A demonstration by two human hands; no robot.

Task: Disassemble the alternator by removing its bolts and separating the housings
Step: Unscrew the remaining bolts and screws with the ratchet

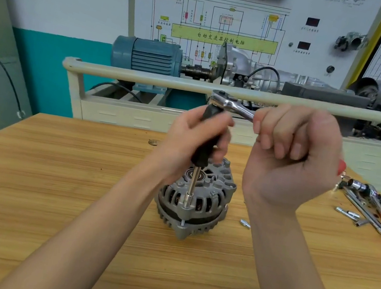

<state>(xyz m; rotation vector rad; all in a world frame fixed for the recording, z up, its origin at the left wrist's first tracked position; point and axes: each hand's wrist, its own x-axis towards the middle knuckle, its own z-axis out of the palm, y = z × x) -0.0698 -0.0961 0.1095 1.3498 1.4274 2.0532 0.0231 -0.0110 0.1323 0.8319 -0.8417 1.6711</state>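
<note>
Wood-grain bench lies under your arms, and the alternator stands on it near the middle, its ribbed grey housing upright with the bearing end facing up. Your left hand wraps its grip around the black handle of the extension driver, fingers curled tight on it, holding it upright above the alternator. Its bright steel shaft drops straight down to a socket seated on a bolt at the near edge of the upper housing. Just below, a bolt end shows at the seam between the two housings.

Your right hand is raised beside the left, its grip clamped on the shiny handle of the ratchet, whose head sits on top of the black handle. The ratchet handle runs to the right from that head into your fist.

One small loose silver piece lies on the bench just to the right of the alternator. Farther right, near the bench edge, lies a scatter of tools: sockets, extension bars and a tool with an orange-red handle. Behind the bench stand a blue electric motor and a wiring diagram board.
</note>
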